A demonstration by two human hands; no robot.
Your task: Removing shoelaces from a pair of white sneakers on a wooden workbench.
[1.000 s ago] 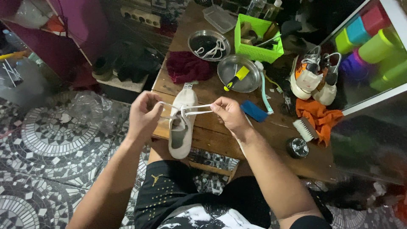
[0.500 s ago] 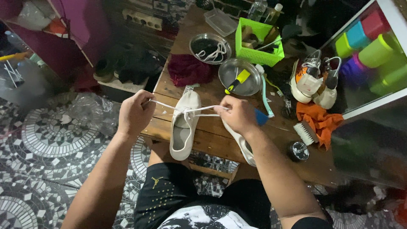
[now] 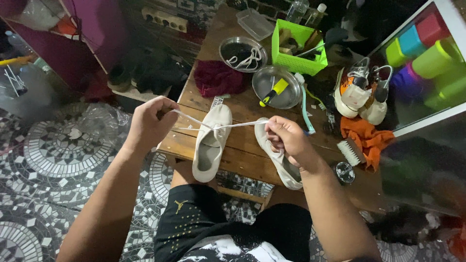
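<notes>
A pale beige shoe [image 3: 209, 143] lies sole-down on the wooden table [image 3: 242, 150], toe pointing away from me. Its white lace [image 3: 233, 125] is pulled taut to both sides. My left hand [image 3: 149, 122] grips one lace end at the table's left edge. My right hand [image 3: 287, 138] pinches the other end to the right of the shoe. A second pale shoe [image 3: 277, 165] lies under my right hand, partly hidden by it.
On the table behind: a metal bowl with white laces [image 3: 241, 53], a metal plate with a yellow-handled tool [image 3: 277, 87], a dark red cloth [image 3: 218, 77], a green basket [image 3: 298, 48], an orange cloth [image 3: 366, 138], a brush [image 3: 350, 153]. Patterned tile floor [image 3: 58, 165] at left.
Both hands have pulled the lace ends further apart and a little toward me, tightening the lace across the shoe. The shoe has stayed on the table.
</notes>
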